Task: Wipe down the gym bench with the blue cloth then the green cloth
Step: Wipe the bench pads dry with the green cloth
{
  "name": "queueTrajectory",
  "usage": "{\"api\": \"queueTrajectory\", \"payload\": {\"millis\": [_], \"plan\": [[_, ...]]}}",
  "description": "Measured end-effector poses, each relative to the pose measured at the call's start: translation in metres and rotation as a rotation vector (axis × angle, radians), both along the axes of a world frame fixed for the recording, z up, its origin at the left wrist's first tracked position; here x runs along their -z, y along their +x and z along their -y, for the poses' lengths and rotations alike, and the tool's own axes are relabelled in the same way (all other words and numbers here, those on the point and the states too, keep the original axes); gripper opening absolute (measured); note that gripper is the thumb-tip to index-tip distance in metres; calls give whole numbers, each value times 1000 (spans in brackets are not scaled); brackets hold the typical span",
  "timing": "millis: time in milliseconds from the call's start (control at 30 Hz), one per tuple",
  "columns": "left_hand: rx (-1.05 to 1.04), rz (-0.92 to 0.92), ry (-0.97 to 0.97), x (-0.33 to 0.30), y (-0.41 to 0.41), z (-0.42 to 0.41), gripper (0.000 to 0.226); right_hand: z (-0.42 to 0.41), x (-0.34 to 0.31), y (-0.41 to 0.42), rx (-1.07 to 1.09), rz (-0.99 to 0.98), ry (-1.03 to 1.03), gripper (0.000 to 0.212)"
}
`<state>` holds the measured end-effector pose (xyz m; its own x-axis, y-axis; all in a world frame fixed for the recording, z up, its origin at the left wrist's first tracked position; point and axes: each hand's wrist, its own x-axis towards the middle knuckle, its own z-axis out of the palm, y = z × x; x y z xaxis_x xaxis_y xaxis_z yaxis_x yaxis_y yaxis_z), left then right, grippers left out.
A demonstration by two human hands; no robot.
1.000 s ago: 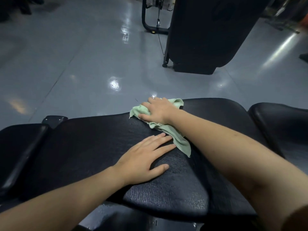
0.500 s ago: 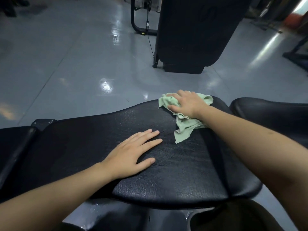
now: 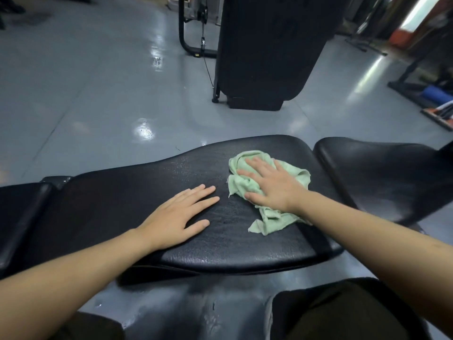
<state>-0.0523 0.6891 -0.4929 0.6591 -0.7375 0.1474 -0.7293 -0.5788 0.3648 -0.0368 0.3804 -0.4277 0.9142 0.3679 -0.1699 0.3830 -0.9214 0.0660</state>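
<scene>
The black padded gym bench (image 3: 137, 192) stretches across the view in front of me. A crumpled green cloth (image 3: 269, 219) lies on its right part. My right hand (image 3: 272, 185) presses flat on the cloth with straight, spread fingers. My left hand (image 3: 176, 217) rests flat on the bare pad just left of the cloth, fingers straight. No blue cloth is in view.
A second black pad (image 3: 382, 177) adjoins the bench on the right, another (image 3: 19, 212) on the left. A tall black machine pad (image 3: 264, 50) and a cable frame (image 3: 193, 45) stand on the glossy grey floor beyond. Racks and gear sit at the far right (image 3: 431, 94).
My right hand has slid the green cloth rightward along the bench, then back toward me, with its fingers now flatter. My left hand stays flat on the pad.
</scene>
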Motion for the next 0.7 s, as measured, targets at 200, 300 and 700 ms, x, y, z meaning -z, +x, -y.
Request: {"api": "queueTrajectory", "payload": {"millis": [200,300,700], "plan": [[-1,-3,28,3,-10,-29,59,-16,4,-59,-121,-22,14,76],[-5,-6,39,3,-12,-42,60,-24,8,-83,-198,-28,22,72],[2,8,58,8,-3,-59,60,-32,13,-47,-225,-43,50,68]]}}
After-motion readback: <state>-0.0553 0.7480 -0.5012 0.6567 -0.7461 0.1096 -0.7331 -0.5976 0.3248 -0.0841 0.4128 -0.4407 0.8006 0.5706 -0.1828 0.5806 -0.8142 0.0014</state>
